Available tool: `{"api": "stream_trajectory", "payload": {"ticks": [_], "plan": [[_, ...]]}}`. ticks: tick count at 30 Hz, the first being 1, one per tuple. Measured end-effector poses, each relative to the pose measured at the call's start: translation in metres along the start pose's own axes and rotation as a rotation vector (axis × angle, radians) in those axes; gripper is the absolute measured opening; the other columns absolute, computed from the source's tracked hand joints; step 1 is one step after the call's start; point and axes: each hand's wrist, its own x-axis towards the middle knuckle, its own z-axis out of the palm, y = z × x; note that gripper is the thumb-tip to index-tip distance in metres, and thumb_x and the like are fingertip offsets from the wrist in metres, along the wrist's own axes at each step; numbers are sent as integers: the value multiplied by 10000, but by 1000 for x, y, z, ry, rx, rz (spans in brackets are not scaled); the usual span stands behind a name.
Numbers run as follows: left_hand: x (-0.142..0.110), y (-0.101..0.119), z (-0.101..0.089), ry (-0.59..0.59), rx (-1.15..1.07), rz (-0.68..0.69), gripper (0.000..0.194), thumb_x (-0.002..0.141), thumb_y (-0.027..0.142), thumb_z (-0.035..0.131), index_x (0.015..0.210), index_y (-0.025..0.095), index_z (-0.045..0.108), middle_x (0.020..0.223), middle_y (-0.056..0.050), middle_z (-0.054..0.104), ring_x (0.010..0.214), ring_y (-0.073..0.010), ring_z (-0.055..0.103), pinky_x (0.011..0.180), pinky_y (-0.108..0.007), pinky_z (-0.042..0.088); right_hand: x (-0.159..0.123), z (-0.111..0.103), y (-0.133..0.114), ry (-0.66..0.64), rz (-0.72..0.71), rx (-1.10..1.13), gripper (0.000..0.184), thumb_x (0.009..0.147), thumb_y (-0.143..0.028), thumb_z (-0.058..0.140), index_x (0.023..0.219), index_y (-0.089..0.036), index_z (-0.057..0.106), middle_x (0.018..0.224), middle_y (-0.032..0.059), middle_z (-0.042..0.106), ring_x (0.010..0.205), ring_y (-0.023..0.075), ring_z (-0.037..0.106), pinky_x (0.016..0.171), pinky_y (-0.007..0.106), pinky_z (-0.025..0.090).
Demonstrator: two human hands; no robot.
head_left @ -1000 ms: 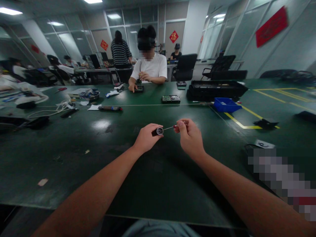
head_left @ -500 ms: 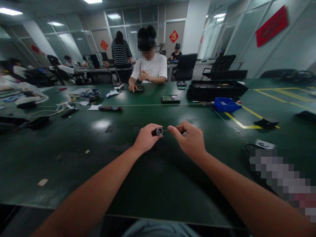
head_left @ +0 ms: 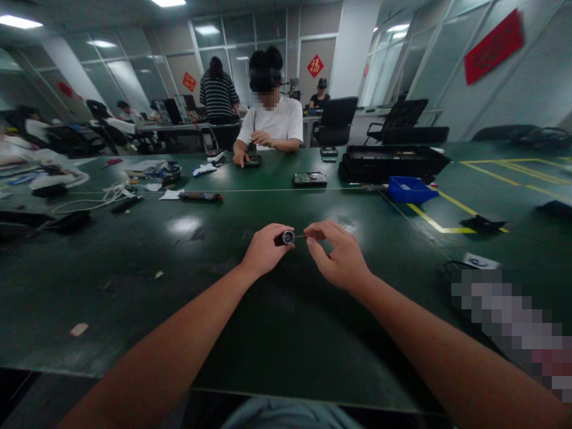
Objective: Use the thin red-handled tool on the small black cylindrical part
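My left hand is closed around a short dark cylinder, its round, silvery ringed end facing me. From the cylinder's right side a thin metal shaft runs across to my right hand. It looks like the shaft of a small screwdriver, with a bit of reddish handle at my fingertips. Thumb and fingers of the right hand are bent around that handle, and most of it is hidden behind them. Whether the shaft's tip enters the cylinder or only touches its side, I cannot tell. Both hands are held above the green table.
Ahead lie a hard drive, a blue bin, a long black tray and a dark pen-like tool. Cables spread at left. Across the table a person handles a small device. Black pieces sit at right.
My right hand's fingers have loosened and shifted along the handle, so less of the handle shows now. The left hand and the cylinder stay in place.
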Motion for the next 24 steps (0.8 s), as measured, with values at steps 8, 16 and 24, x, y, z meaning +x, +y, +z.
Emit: {"api": "stream_trajectory", "payload": {"ticks": [8, 16, 24], "plan": [[-1, 3, 0, -7, -4, 3, 353, 752, 149, 790, 1090, 219, 716, 1098, -41, 724, 1026, -207, 672, 939, -375, 537, 0, 4, -1, 63, 197, 32, 283, 995, -364, 449, 1159, -217, 627, 913, 70, 733, 800, 221, 681, 745, 366, 505], [-2, 0, 2, -8, 0, 29, 374, 758, 133, 782, 1119, 211, 719, 1103, -45, 725, 1034, -204, 674, 944, -378, 537, 3, 13, 9, 207, 420, 404, 271, 980, -413, 480, 974, -187, 629, 829, 51, 698, 723, 180, 663, 703, 346, 526], [-1, 2, 0, -6, 23, 21, 368, 763, 133, 782, 1118, 213, 723, 1124, -49, 723, 1052, -208, 671, 966, -387, 533, 10, 15, 23, 317, 677, 735, 245, 948, -408, 501, 864, -198, 595, 768, 32, 642, 657, 163, 613, 631, 330, 525]]}}
